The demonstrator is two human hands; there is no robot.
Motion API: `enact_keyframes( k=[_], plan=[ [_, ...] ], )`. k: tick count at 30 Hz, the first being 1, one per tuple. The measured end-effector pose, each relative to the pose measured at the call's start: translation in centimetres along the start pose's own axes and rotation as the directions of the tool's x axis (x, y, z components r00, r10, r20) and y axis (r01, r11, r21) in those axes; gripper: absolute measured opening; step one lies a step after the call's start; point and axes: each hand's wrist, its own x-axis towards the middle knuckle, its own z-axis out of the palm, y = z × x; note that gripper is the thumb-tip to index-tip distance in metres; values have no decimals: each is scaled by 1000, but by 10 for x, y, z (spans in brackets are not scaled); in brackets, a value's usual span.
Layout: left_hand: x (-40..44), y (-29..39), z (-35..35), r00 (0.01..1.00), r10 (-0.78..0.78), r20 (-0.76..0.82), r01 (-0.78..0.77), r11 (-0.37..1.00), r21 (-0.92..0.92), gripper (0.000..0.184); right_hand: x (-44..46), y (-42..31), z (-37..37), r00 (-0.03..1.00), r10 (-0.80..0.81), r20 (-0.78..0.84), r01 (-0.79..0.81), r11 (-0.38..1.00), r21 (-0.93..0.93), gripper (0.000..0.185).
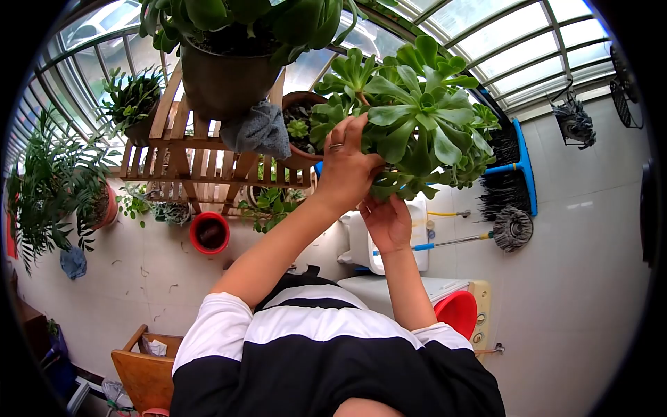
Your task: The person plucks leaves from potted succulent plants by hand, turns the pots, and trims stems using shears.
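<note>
A large green succulent with broad rosette leaves fills the upper middle of the head view. My left hand, wearing a ring, reaches to its left side; the fingers are bent among the leaves and stems, and the tips are partly hidden. Just below, my right hand is raised under the lowest leaves with its fingers curled against them. What exactly lies between the fingertips is hidden by foliage. To the left of my left hand is a brown round pot with a small rosette in its soil.
A grey cloth hangs from the slatted wooden plant stand, beside a big dark pot. A red pot is on the floor. At right are a blue broom, a mop and a red basin on a washing machine.
</note>
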Motion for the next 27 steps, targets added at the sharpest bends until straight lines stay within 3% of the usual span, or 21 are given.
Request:
enact_keyframes(
  k=[6, 12, 16, 17, 19, 20, 22, 23, 24, 25, 26, 27],
  plan=[
    [-3, -2, -10, 992, 130, -8, -130, 992, 8, 10, 2, -11, 4, 998, -54, -37, 55, 998, 28, 50],
    [-14, 7, -30, 962, 215, -168, -192, 971, 144, 16, 4, -21, 4, 995, -88, -54, 91, 994, 62, 48],
    [-43, 2, -43, 976, 216, -29, -208, 964, 165, 23, -1, -27, 10, 998, -59, 6, 59, 995, 77, 45],
    [-53, -1, -44, 975, 152, 162, -178, 972, 156, 22, -2, -28, 10, 998, -58, 4, 58, 996, 74, 45],
    [-67, -4, -44, 860, -3, 510, -99, 980, 173, 29, -4, -29, 10, 999, -30, 36, 25, 991, 128, 41],
    [-71, -6, -37, 860, -5, 510, -95, 981, 170, 29, -6, -29, 10, 999, -28, 33, 24, 992, 126, 41],
    [-79, -11, -12, 862, -147, 485, 244, 959, -144, 28, -9, -30, 12, 996, 17, 83, -30, 987, 158, 40],
    [-80, -18, 8, 865, -146, 481, 243, 959, -146, 28, -10, -31, 16, 996, 16, 86, -30, 988, 154, 40],
    [-77, -25, 32, 829, -208, 519, 498, 696, -517, 28, -12, -31, 20, 997, 34, 64, -44, 986, 158, 38],
    [-70, -22, 44, 781, -233, 579, 623, 242, -744, 29, -14, -31, 25, 998, 53, 42, -59, 985, 162, 36],
    [-67, -15, 54, 783, -233, 577, 621, 240, -746, 29, -16, -32, 29, 998, 54, 43, -60, 986, 158, 36],
    [-59, -4, 57, 757, -261, 599, 627, 33, -778, 30, -18, -33, 32, 998, 61, 10, -62, 988, 140, 35]
  ],
)
